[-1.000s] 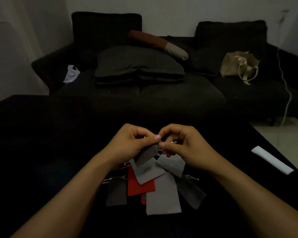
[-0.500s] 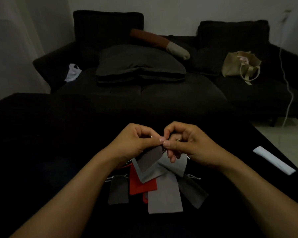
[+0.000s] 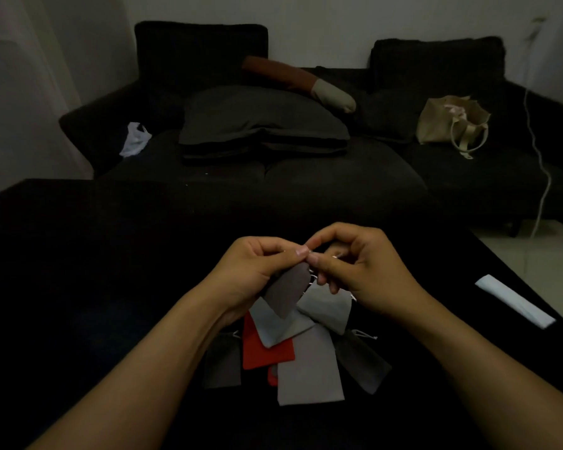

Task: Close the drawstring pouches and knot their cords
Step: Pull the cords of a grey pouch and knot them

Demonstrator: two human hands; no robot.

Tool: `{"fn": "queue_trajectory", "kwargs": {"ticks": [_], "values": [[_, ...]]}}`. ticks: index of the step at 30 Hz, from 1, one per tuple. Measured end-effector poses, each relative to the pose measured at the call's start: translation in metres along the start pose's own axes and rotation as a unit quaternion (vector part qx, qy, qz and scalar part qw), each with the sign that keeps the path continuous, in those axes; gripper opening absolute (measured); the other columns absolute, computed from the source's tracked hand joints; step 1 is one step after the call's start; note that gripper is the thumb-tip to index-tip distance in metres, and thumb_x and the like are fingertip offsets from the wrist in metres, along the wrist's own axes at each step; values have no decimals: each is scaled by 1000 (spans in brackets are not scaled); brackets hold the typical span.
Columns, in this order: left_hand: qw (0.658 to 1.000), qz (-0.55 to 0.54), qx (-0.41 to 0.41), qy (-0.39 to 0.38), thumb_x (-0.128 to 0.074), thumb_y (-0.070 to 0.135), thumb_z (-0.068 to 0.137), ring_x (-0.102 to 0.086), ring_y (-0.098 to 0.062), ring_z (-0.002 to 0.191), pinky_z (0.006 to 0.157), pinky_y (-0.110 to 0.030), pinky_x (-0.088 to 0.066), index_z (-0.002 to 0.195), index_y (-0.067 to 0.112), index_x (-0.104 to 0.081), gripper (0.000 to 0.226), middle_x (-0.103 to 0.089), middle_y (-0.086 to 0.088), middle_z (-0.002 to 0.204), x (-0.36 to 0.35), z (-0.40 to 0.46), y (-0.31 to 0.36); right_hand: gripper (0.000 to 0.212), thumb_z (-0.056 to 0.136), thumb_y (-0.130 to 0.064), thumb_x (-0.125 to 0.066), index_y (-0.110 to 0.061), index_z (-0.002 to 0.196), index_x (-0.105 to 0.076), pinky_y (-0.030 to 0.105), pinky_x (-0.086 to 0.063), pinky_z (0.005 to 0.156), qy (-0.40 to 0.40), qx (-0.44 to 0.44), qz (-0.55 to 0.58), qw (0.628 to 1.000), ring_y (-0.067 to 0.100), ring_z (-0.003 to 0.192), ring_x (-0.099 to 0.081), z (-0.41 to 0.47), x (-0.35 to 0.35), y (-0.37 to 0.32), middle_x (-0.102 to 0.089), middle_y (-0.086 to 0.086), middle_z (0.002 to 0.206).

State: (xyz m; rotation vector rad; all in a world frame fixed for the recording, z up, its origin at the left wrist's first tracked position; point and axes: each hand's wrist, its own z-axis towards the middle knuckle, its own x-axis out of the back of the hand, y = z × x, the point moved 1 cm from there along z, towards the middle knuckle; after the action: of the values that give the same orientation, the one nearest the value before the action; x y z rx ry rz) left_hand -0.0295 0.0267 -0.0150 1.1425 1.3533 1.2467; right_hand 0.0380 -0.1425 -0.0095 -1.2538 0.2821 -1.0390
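I hold a small dark grey pouch (image 3: 288, 292) above the black table (image 3: 95, 271). My left hand (image 3: 257, 271) pinches its top edge. My right hand (image 3: 358, 264) pinches the thin cord at the pouch mouth, fingertips touching the left thumb. Below my hands lies a pile of flat pouches: a light grey one (image 3: 327, 308), a pale grey one (image 3: 280, 326), a red one (image 3: 264, 350), a large grey one (image 3: 309, 371), and dark ones at the left (image 3: 223, 363) and right (image 3: 361, 363). The cord itself is mostly hidden by my fingers.
A white folded strip (image 3: 514, 300) lies on the table at the right. Behind the table stands a dark sofa (image 3: 273, 177) with a grey cushion (image 3: 260, 118), a beige tote bag (image 3: 452, 125) and a white plastic bag (image 3: 135, 139). A white cable (image 3: 541, 170) hangs at the right.
Both hands rose slightly with the dark grey pouch. My right fingers shifted along the cord at its mouth. The pile on the table stayed put.
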Motion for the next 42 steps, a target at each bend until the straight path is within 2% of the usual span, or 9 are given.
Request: {"fn": "queue_trajectory", "kwargs": {"ticks": [4,8,14,20,23,25,30,35,42], "values": [[1000,-23,-7,16,-63,18,91,-71,-17,80,68,-22,-56,95,5,-77,20,-76,-13,91,-4,-2,4,5,87,-7,-71,-5,92,-72,26,-50,50,56,23,-3,998,24,51,-62,1,-4,0,-67,12,63],[993,-115,18,11,-66,18,83,-70,-19,77,65,-23,-57,92,3,-76,20,-73,-17,89,-7,-2,3,4,88,-4,-68,-1,89,-69,23,-47,48,70,13,47,996,21,47,-57,2,-2,-1,-66,17,63],[991,-132,38,8,-63,8,89,-70,-13,70,59,-19,-54,91,6,-74,11,-74,-11,82,-8,1,0,8,101,-8,-50,-3,96,-53,16,-37,47,-16,-20,39,999,9,47,-44,2,-6,0,-50,5,55],[992,-122,35,10,-71,14,69,-70,-14,69,60,-21,-55,80,8,-77,14,-74,-10,79,-5,0,2,6,103,-11,-43,-8,99,-46,19,-22,42,-72,-93,173,978,9,44,-31,2,-6,-3,-42,3,57],[994,-108,32,1,-72,16,66,-69,-12,70,63,-22,-54,73,15,-79,9,-74,-7,77,-3,-1,4,3,101,-12,-44,-10,101,-47,20,-18,44,-89,-129,259,953,9,47,-33,1,-6,-4,-44,2,61],[995,-98,33,-7,-72,16,67,-70,-12,71,64,-22,-55,76,14,-79,12,-74,-7,79,0,-1,6,4,101,-12,-44,-11,102,-47,21,-18,44,-97,-133,276,947,10,49,-36,0,-6,-4,-46,3,63],[999,-35,4,-14,-71,17,79,-72,-19,85,73,-25,-56,98,5,-75,23,-76,-13,95,3,-2,8,6,103,-10,-43,-7,102,-47,17,-27,43,-81,-89,187,975,12,49,-38,1,-3,-5,-49,8,64],[1000,14,-14,-4,-74,19,78,-73,-23,95,80,-27,-56,96,6,-76,23,-76,-13,98,1,-2,6,9,101,-9,-48,-2,100,-52,18,-32,43,-45,-53,96,993,13,47,-40,1,-5,-5,-50,9,60],[1000,22,-8,-7,-72,15,83,-73,-19,88,76,-26,-55,95,8,-75,14,-76,-13,95,0,-3,6,11,99,-9,-53,1,104,-55,18,-26,38,-27,-70,105,992,10,38,-32,2,-3,-6,-44,8,49]]}}
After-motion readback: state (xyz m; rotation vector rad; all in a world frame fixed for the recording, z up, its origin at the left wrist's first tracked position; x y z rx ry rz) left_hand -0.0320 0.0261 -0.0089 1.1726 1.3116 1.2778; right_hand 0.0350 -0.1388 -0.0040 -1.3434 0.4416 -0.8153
